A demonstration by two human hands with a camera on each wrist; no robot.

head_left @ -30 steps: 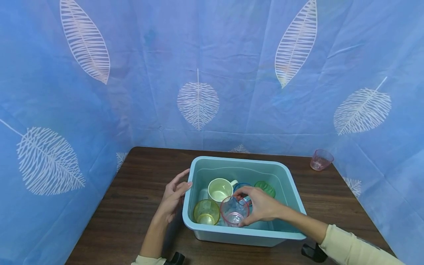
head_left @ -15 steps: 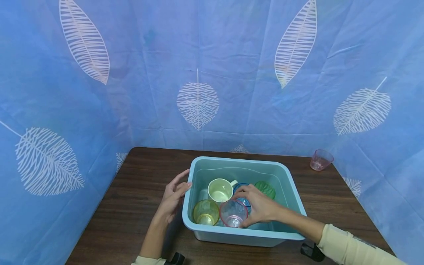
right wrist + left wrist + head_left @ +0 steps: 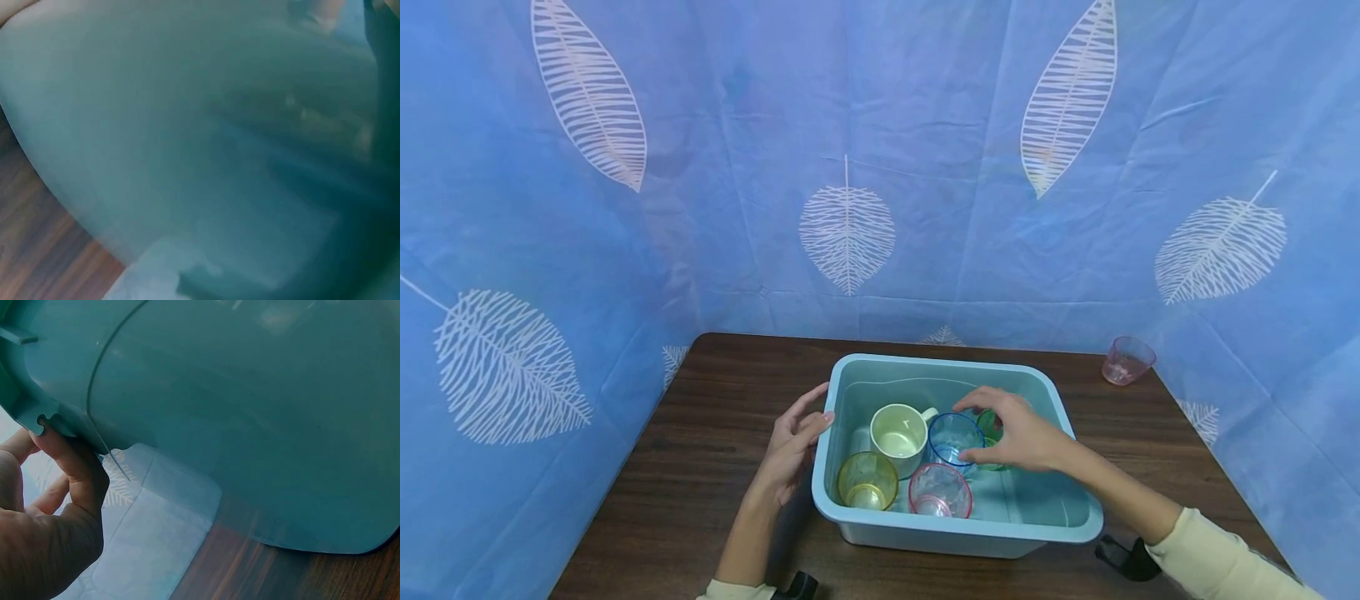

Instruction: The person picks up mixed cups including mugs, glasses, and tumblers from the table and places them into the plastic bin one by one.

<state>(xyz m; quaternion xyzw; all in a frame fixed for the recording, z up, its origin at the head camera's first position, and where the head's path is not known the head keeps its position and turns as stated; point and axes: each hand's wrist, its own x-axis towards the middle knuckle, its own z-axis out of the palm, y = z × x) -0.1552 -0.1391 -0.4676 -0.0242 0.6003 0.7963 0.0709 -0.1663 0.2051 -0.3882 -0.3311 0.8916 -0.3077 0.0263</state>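
Note:
In the head view my right hand (image 3: 1011, 429) holds the blue clear cup (image 3: 955, 437), thumb at the near rim and fingertips at the far rim. That cup stands inside the light blue tub (image 3: 962, 533). My left hand (image 3: 790, 446) touches the tub's left rim from outside; in the left wrist view its fingertips (image 3: 56, 444) are right under the lip. Around the blue cup are a cream mug (image 3: 898, 432), a yellow cup (image 3: 867, 479), a red-rimmed clear cup (image 3: 940, 492) and a green cup (image 3: 991, 427), partly hidden by my right hand.
A pink cup (image 3: 1127, 361) stands tilted-looking at the table's back right corner. The brown wooden table (image 3: 715, 400) surrounds the tub. Behind it hangs a blue cloth (image 3: 925, 250) with white leaf patterns. The right wrist view is blurred and mostly tub wall (image 3: 125, 125).
My right hand has let go of the red-rimmed cup and moved back and right to the blue cup. The red-rimmed cup stands slightly farther right. My left hand has stayed put.

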